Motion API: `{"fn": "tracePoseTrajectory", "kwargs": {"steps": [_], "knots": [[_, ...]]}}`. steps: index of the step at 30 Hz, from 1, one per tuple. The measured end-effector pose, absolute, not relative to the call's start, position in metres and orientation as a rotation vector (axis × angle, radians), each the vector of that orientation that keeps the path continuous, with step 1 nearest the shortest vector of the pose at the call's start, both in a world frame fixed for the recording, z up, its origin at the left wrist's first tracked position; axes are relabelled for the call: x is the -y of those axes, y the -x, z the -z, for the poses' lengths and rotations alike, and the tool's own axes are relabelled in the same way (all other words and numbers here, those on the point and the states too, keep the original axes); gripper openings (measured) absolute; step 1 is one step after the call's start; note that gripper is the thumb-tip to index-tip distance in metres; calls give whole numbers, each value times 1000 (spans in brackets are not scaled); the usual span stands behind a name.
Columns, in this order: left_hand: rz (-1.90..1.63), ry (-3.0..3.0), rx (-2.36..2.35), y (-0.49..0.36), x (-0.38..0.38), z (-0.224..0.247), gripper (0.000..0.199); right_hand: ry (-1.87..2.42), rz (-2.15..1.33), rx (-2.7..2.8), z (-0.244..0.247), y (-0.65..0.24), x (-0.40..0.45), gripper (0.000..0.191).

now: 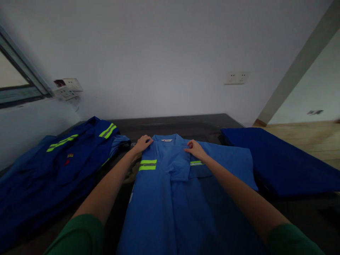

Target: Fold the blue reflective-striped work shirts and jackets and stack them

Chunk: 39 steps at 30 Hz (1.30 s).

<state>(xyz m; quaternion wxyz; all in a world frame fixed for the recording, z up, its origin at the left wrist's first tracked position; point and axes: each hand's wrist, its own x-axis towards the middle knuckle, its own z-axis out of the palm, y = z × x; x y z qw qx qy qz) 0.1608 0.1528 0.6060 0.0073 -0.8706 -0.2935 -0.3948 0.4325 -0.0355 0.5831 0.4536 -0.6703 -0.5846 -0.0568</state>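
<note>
A light blue work jacket [159, 202] with yellow-green reflective strips lies spread in front of me, its collar and white label at the far end. One side of it is folded inward over the chest, while the sleeve on the right lies stretched out. At the left shoulder beside the collar, my left hand [143, 143] is closed on the jacket's edge. My right hand [195, 148] is at the other shoulder, right of the collar, thumb and fingers curled together at the cloth; what lies between the fingertips is too small to make out.
Dark blue garments with reflective strips [77, 156] lie heaped on the left. A flat blue item [281, 159] lies on the right. The dark surface [170, 122] ends at a wall with sockets [236, 78].
</note>
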Motion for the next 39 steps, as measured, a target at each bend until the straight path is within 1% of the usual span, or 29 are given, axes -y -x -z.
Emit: {"fn": "tracePoseTrajectory", "kwargs": {"steps": [2,5,8,11,13,15,18,20,24,28,30,32,34,36,39], "knots": [[1279,2802,888,-157,-155,-605,27,1592,49,1383,-585,-431,33,30],[1255,2815,903,-153,-156,-604,27,1506,-148,1299,-586,-427,35,37],[1161,2755,978,-154,-156,-604,28,1492,-338,1336,-584,-422,42,51],[1037,2677,1043,-157,-157,-605,28,1529,-326,1487,-581,-419,50,70],[964,2613,1046,-159,-157,-604,28,1552,-230,1587,-578,-417,54,76],[923,2546,1031,-161,-156,-601,27,1577,-92,1645,-576,-414,57,71],[922,2429,1022,-161,-148,-596,25,1597,101,1622,-575,-412,58,48],[973,2326,1015,-161,-137,-595,23,1631,151,1579,-576,-410,60,38],[1119,2222,903,-162,-101,-602,32,1666,364,1547,-575,-400,78,30],[1010,2563,685,-163,-48,-597,27,1567,516,1811,-559,-373,113,20],[976,2746,562,-162,-23,-582,27,1548,600,2004,-547,-357,128,17],[1019,2803,521,-159,-7,-561,32,1588,739,2126,-536,-346,136,17],[1039,2794,578,-157,-1,-540,38,1655,879,2178,-531,-339,139,15],[973,2779,668,-155,-4,-524,44,1697,982,2193,-532,-337,141,19],[856,2730,745,-155,-13,-512,49,1689,1090,2202,-540,-337,147,22]]}}
